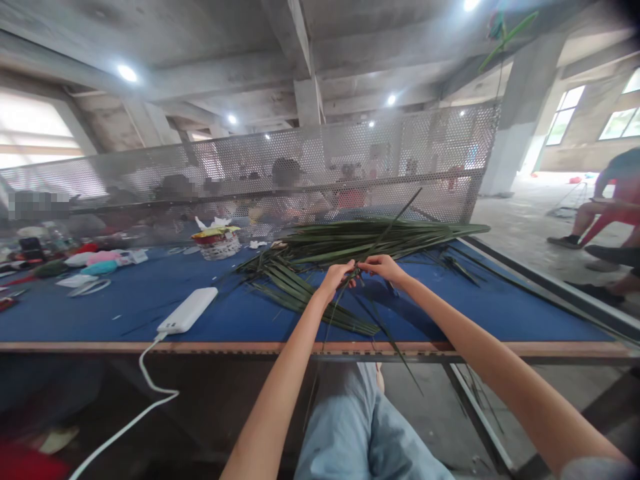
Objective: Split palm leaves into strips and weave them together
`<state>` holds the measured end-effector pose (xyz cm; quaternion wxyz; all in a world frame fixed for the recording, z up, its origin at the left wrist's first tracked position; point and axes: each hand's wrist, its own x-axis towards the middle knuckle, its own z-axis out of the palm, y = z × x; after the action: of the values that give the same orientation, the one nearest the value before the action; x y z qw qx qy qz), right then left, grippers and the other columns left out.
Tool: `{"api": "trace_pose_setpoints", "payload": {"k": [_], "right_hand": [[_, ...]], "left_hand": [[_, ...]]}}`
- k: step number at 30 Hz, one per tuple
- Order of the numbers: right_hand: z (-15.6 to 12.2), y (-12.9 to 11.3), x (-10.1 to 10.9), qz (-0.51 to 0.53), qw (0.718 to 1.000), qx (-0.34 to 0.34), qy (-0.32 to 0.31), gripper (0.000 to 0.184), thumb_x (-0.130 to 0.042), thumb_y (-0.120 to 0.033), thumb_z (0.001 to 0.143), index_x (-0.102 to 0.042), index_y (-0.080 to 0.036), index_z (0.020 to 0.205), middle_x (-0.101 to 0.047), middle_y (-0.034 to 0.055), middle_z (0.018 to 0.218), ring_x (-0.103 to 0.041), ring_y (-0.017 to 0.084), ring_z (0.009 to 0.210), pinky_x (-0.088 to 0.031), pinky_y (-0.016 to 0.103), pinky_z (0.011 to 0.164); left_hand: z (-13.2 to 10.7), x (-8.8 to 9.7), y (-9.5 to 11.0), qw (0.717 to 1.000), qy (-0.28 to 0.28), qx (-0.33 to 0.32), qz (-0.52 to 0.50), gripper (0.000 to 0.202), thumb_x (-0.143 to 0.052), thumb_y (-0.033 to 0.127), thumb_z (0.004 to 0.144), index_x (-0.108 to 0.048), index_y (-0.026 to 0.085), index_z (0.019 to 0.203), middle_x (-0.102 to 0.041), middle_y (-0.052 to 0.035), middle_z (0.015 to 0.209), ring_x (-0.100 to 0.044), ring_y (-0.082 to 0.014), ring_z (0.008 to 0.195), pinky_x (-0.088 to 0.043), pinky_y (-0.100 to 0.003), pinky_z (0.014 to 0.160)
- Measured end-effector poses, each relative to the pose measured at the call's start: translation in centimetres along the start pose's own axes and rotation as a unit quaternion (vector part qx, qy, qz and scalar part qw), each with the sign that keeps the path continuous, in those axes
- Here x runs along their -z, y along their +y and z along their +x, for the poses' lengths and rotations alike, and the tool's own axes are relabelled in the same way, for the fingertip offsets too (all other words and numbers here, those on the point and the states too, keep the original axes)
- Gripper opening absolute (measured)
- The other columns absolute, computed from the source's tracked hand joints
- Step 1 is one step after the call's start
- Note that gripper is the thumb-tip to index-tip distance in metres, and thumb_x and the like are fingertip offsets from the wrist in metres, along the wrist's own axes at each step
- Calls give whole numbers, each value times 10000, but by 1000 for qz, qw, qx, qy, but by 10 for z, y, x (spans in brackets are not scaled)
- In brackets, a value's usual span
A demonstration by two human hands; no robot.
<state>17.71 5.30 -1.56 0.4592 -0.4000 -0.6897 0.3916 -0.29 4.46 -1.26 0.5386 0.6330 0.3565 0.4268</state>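
My left hand [341, 275] and my right hand [383, 266] meet above the blue tabletop, fingers pinched on narrow green leaf strips [356, 272]. The strips cross between my fingertips. One loose end points up and away to the right, and others hang down past the table's front edge. How the strips are folded or knotted is too small to make out. Behind and beneath my hands lies a heap of long green leaves [340, 240]. More leaves [300, 293] spread toward the front, beside my left hand.
A white power bank [189, 311] with a white cable [145, 373] lies left on the blue table [500, 310]. Behind it stands a white basket [220, 247]. Colourful yarn-like bundles [103, 261] clutter the far left. A perforated metal screen [310, 173] borders the back; people sit behind it and at right.
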Motion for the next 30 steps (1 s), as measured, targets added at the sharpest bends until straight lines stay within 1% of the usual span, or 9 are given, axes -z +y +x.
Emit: {"api": "trace_pose_setpoints", "payload": {"k": [2,6,12,17,21,24,27,29,30], "right_hand": [[-1,-1,1,0,1000,-3,-8,465,-710,-610,602,-662,-150,649,-561,-8,610,-460,100,597,-385,237,583],[-2,-2,1,0,1000,-1,-11,462,-706,-606,607,-653,-149,639,-539,-18,587,-457,101,599,-380,240,590],[0,3,-1,-31,999,1,-23,478,-687,-620,620,-640,-144,629,-543,-18,564,-462,103,576,-353,243,560],[0,3,-4,2,1000,-6,-13,473,-688,-616,631,-602,-151,628,-559,-12,606,-494,106,612,-382,230,571],[2,3,-4,16,999,16,35,467,-667,-622,659,-602,-160,677,-538,-14,614,-495,112,605,-406,231,562],[2,4,-3,-23,992,46,118,458,-548,-619,772,-604,-167,723,-515,-5,606,-491,127,581,-428,252,558],[-1,0,1,-155,952,91,249,416,-438,-497,880,-595,-162,1070,-612,57,809,-567,180,699,-491,320,661],[-5,-5,5,-274,896,154,314,476,-439,-351,889,-444,-159,1325,-598,130,1097,-584,232,955,-488,402,840],[-6,-7,7,-334,865,190,322,527,-447,-279,877,-381,-166,1388,-538,154,1234,-536,253,1103,-446,443,936]], "left_hand": [[1,2,-1,1000,-15,14,-11,486,-649,569,714,-702,93,801,-645,-57,675,-554,-114,518,-394,-252,539],[2,5,-5,999,-29,14,19,454,-776,492,611,-711,108,843,-666,-50,716,-580,-119,544,-419,-246,553],[4,5,-9,997,-31,-15,65,374,-747,461,643,-709,100,734,-676,-72,684,-569,-122,539,-425,-247,546],[3,3,-3,992,-10,-71,104,267,-704,380,676,-700,113,660,-660,-48,614,-536,-109,496,-402,-237,527],[2,3,-1,988,6,-82,130,256,-684,357,688,-678,122,587,-650,-44,578,-528,-109,476,-407,-241,538],[4,4,-3,987,9,-83,141,258,-676,355,692,-679,123,580,-654,-49,583,-521,-106,464,-408,-243,540],[5,4,-5,988,17,-77,134,244,-674,348,687,-682,124,590,-650,-49,572,-514,-102,450,-399,-238,520],[5,4,-6,989,23,-73,125,231,-671,336,683,-681,123,595,-646,-48,565,-514,-101,443,-388,-232,500],[5,3,-6,990,24,-72,122,225,-671,329,681,-680,122,594,-645,-47,561,-514,-101,441,-383,-229,491]]}}
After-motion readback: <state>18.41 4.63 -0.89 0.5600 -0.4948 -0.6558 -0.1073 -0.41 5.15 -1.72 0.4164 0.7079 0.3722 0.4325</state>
